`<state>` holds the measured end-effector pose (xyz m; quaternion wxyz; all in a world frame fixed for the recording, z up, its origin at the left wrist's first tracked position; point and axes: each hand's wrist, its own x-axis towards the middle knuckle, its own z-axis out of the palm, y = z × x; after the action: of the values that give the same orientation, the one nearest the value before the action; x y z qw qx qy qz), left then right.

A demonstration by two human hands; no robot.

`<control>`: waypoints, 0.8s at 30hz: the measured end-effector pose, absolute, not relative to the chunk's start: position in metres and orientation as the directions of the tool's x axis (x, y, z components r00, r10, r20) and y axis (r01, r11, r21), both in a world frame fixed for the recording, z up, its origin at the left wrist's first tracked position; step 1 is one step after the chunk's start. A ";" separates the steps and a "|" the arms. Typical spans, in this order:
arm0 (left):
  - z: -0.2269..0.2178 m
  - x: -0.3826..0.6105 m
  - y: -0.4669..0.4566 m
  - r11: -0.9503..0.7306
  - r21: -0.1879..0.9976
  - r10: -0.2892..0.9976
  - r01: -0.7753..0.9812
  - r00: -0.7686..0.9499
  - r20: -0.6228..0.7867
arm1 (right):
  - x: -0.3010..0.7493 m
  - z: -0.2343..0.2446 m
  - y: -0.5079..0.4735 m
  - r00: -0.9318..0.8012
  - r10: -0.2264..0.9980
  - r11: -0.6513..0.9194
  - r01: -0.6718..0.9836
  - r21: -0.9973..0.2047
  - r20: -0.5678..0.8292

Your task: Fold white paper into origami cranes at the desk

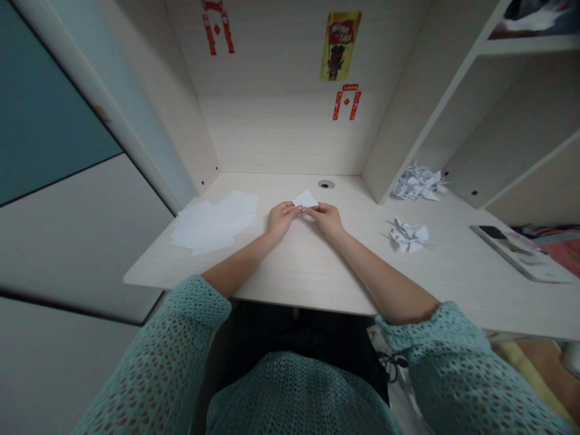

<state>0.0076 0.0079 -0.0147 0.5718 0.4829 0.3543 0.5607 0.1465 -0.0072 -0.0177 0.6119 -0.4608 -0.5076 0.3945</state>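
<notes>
A small white sheet of paper (305, 199) is held between my two hands near the middle of the desk, one corner pointing away from me. My left hand (280, 219) pinches its near left edge. My right hand (327, 220) grips the near right edge, and the fingertips of both hands almost meet. Exactly how the near edge is folded is hidden by the fingers. To the left lie loose sheets of white paper (211, 226), spread over one another. On the right sits a small pile of folded white paper pieces (408, 235).
A larger heap of folded paper (419, 183) lies in the shelf compartment at the back right. A flat white device or case (521, 252) rests at the far right. The desk (299, 275) has a round cable hole (326, 184) near the back panel; an upright divider stands right.
</notes>
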 end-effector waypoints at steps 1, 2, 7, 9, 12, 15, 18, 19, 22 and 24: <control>-0.015 0.008 0.008 -0.089 0.950 0.984 -0.300 0.124 0.131 | 0.147 -0.018 -0.007 0.170 0.951 0.265 -0.016 -0.964 0.259; -0.015 0.008 0.008 -0.084 0.950 0.984 -0.300 0.128 0.127 | 0.147 -0.018 -0.006 0.166 0.951 0.266 -0.018 -0.964 0.260; -0.013 0.007 0.007 -0.074 0.952 0.984 -0.296 0.135 0.118 | 0.149 -0.019 -0.004 0.139 0.956 0.266 -0.028 -0.964 0.260; -0.012 0.007 0.006 -0.075 0.954 0.984 -0.292 0.133 0.118 | 0.151 -0.018 -0.004 0.121 0.959 0.262 -0.028 -0.965 0.257; -0.010 0.006 0.006 -0.079 0.958 0.984 -0.276 0.130 0.119 | 0.154 -0.016 -0.005 0.080 0.963 0.261 -0.027 -0.965 0.258; -0.009 0.005 0.006 -0.086 0.963 0.985 -0.255 0.123 0.121 | 0.157 -0.015 -0.007 0.028 0.966 0.258 -0.031 -0.966 0.257; -0.009 0.004 0.007 -0.100 0.966 0.986 -0.237 0.106 0.128 | 0.158 -0.014 -0.007 0.006 0.967 0.254 -0.035 -0.967 0.254; -0.009 0.004 0.008 -0.106 0.967 0.986 -0.231 0.099 0.132 | 0.158 -0.014 -0.007 0.003 0.968 0.253 -0.035 -0.967 0.253; -0.011 0.004 0.011 -0.123 0.970 0.987 -0.208 0.075 0.141 | 0.159 -0.015 -0.007 -0.017 0.971 0.240 -0.032 -0.970 0.240; -0.013 0.003 0.014 -0.133 0.973 0.988 -0.188 0.058 0.146 | 0.159 -0.015 -0.007 -0.039 0.972 0.231 -0.032 -0.972 0.232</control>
<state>0.0030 0.0137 -0.0133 0.5251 0.5033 0.3973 0.5596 0.1592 -0.0065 -0.0151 0.5509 -0.4205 -0.5586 0.4557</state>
